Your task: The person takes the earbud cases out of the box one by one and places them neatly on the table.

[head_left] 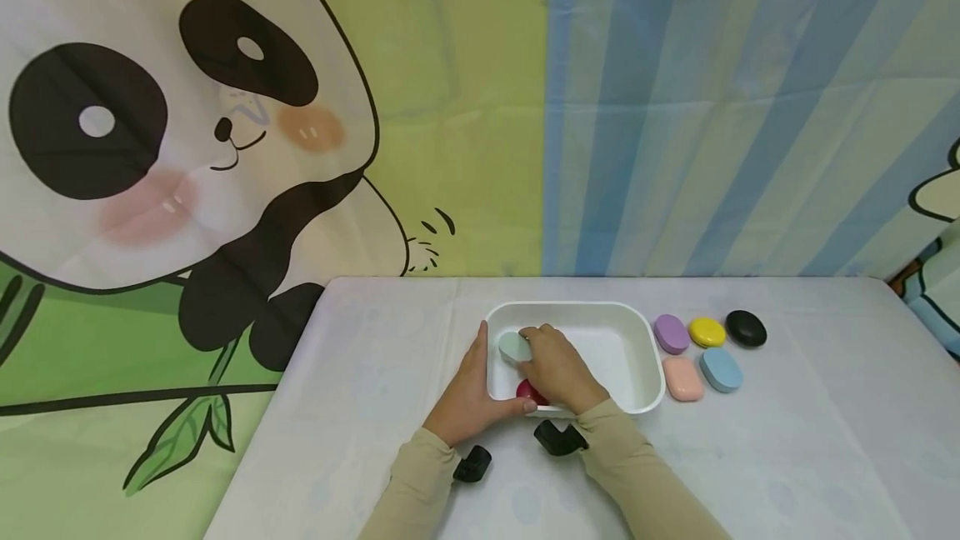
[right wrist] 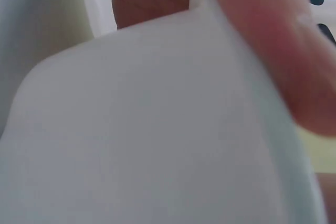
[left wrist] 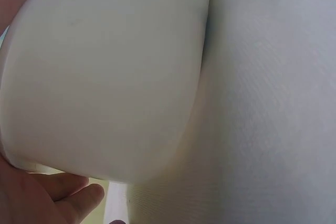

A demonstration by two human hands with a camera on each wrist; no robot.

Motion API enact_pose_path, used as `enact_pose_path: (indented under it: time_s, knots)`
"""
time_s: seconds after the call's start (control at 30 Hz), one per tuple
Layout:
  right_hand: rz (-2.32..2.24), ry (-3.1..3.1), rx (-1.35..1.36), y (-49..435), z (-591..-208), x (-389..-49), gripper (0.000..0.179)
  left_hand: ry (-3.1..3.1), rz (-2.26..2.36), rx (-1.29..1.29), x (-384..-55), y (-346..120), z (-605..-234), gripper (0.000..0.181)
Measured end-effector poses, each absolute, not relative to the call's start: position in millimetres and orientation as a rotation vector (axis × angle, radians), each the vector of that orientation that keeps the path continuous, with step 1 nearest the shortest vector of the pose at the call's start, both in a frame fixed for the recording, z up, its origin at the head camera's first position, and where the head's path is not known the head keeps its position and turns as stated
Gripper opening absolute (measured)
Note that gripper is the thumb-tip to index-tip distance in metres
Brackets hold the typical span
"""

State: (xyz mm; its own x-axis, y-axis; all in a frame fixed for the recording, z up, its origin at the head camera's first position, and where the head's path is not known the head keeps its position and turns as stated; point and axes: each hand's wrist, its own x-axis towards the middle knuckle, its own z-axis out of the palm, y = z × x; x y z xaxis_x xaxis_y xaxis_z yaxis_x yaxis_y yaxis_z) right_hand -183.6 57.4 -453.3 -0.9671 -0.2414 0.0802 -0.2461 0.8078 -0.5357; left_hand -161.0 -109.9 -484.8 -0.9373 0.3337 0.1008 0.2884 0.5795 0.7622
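A white plastic tray [head_left: 611, 357] with raised walls stands on the table. My left hand [head_left: 476, 394] grips its near left corner, fingers along the left wall and thumb at the front rim. Inside the tray, my right hand [head_left: 560, 363] holds a pale green rounded block [head_left: 513, 347] near the left end. A red rounded piece [head_left: 529, 392] lies under that hand, partly hidden by it and by the front wall. The left wrist view is mostly filled by the tray's outer wall [left wrist: 105, 87], with fingertips [left wrist: 84, 200] along its lower edge.
Right of the tray lie a purple oval piece [head_left: 671, 334], a yellow round one [head_left: 707, 332], a black one [head_left: 746, 328], a pink rounded block [head_left: 683, 379] and a light blue oval [head_left: 722, 369]. A white cloth [head_left: 825, 407] covers the table. Behind hangs a panda-printed curtain [head_left: 465, 107].
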Motion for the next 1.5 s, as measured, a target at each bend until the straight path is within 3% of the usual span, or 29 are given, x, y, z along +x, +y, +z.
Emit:
enact_pose_path:
  time_s: [1.5]
  knots:
    - [0.870,-2.759,0.258,107.4,-418.9,-147.4,0.048,2.731,1.337,0.487,-161.1,-109.0,-484.8,0.126]
